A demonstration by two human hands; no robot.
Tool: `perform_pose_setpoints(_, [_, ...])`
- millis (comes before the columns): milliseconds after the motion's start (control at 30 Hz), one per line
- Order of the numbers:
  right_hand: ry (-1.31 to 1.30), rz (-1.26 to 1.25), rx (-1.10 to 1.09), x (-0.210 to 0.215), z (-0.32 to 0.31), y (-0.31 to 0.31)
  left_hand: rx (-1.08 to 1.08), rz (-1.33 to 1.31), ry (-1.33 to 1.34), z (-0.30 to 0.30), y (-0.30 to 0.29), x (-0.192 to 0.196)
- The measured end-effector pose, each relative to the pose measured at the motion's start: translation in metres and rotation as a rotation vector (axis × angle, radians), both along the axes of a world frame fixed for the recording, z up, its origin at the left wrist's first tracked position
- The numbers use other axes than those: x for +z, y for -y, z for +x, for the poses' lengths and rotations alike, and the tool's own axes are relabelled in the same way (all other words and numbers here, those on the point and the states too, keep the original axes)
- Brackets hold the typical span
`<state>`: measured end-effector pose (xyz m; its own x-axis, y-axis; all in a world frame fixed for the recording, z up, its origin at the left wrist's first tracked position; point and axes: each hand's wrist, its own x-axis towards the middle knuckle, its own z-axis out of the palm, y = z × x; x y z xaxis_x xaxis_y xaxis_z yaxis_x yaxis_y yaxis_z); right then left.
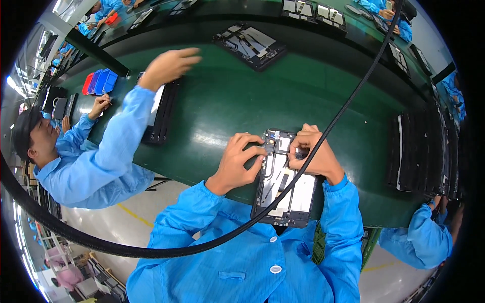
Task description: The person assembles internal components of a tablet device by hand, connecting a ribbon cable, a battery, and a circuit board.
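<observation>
An opened tablet (284,177) with bare circuitry, flat cables and pale silver panels lies in front of me, its lower end at the bench's near edge. My left hand (236,162) is at its upper left side, thumb and forefinger bent together on the rim. Over the upper right part of the tablet, my right hand (317,154) has its fingers curled in a pinch. A small dark bit shows by those fingertips, too hidden to name. A black cable (348,103) crosses the view in front of my right hand and the tablet.
A co-worker at left stretches an arm (126,121) over a stack of tablets (164,113). Another opened tablet (250,45) lies farther up the green bench (217,101). Red and blue bins (103,82) stand far left; dark stacked panels (422,151) are at right.
</observation>
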<state>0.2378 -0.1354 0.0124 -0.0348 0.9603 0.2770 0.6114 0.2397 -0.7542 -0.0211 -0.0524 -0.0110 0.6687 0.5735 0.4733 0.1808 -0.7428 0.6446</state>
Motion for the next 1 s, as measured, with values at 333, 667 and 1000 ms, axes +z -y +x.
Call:
perform_pose_setpoints(333, [0.009,-0.002,0.016,0.003,-0.002,0.0,-0.021,0.228,-0.039,-0.002,0.009,0.004])
perform_pose_setpoints(667, [0.042,-0.032,0.093,0.003,0.0,0.001,-0.018,0.267,-0.115,-0.003,0.015,0.003])
perform_pose_setpoints(1000, [0.053,-0.008,0.07,0.005,-0.002,0.002,0.03,0.304,-0.183,0.009,0.025,0.015])
